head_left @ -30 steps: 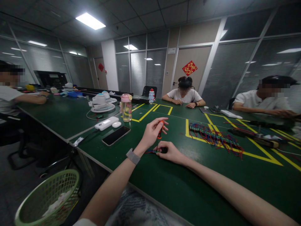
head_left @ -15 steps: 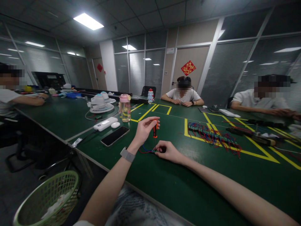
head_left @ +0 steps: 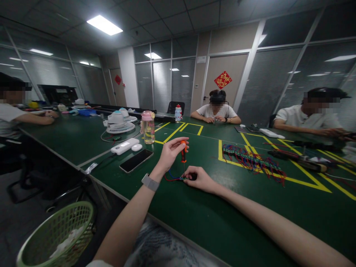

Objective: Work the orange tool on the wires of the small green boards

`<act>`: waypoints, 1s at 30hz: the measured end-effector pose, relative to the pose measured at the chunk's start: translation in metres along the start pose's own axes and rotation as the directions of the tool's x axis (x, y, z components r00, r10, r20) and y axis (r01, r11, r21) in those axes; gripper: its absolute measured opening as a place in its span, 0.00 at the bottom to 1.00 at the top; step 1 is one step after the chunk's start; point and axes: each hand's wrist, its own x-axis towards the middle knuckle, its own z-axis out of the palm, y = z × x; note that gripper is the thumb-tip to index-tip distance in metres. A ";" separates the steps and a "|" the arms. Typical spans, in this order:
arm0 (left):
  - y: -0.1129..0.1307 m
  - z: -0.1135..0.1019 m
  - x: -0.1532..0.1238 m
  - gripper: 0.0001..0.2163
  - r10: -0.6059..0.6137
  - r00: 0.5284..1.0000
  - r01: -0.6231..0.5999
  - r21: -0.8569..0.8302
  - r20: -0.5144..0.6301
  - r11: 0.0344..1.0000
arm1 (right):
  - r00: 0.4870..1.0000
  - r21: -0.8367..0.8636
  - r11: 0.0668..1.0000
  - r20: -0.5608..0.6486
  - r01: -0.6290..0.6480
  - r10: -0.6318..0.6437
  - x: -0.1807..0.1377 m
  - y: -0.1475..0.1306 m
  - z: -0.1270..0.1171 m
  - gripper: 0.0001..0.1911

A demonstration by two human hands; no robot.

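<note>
My left hand is raised over the green table and pinches a small orange-handled screwdriver, held upright with its tip pointing down. Just below it my right hand rests on the table, closed on a small dark part with red and blue wires trailing to the left. The screwdriver's tip reaches down to that part. A grey watch band is on my left wrist.
A phone, a white power bank, a pink-capped bottle and small fans lie to the left. A pile of wired parts sits in a yellow-taped box on the right. Three other people sit around the table. A green basket stands on the floor.
My left hand turned the screwdriver from slanted to upright and lowered it toward the part in my right hand. The view shifted slightly left. Over the last half second almost nothing moved.
</note>
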 end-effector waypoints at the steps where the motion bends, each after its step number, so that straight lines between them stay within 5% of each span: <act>1: 0.000 0.000 0.000 0.13 0.032 0.999 -0.030 0.063 -0.025 0.998 | 1.000 0.002 1.000 0.001 -0.002 0.002 0.000 0.000 0.000 0.08; 6: 0.000 0.002 -0.001 0.07 0.229 0.970 -0.191 0.335 -0.078 0.923 | 1.000 0.034 0.999 -0.001 -0.020 0.020 0.000 -0.003 0.000 0.07; 12: 0.002 0.003 -0.001 0.17 0.007 0.998 -0.004 -0.037 0.064 0.999 | 1.000 0.016 1.000 -0.002 -0.008 0.008 0.000 -0.005 -0.001 0.06; 19: 0.004 0.001 0.000 0.07 0.166 0.983 -0.142 0.254 -0.074 0.957 | 1.000 0.007 1.000 0.003 -0.011 0.011 0.000 -0.003 -0.002 0.07; 25: 0.004 0.003 -0.001 0.15 0.026 0.997 -0.024 -0.018 0.069 1.000 | 1.000 0.011 1.000 0.006 -0.009 0.009 0.000 -0.005 -0.002 0.06; 30: 0.003 0.000 -0.001 0.10 0.084 0.996 -0.080 0.155 -0.020 0.985 | 1.000 0.008 1.000 0.003 0.008 -0.008 0.000 -0.001 -0.002 0.07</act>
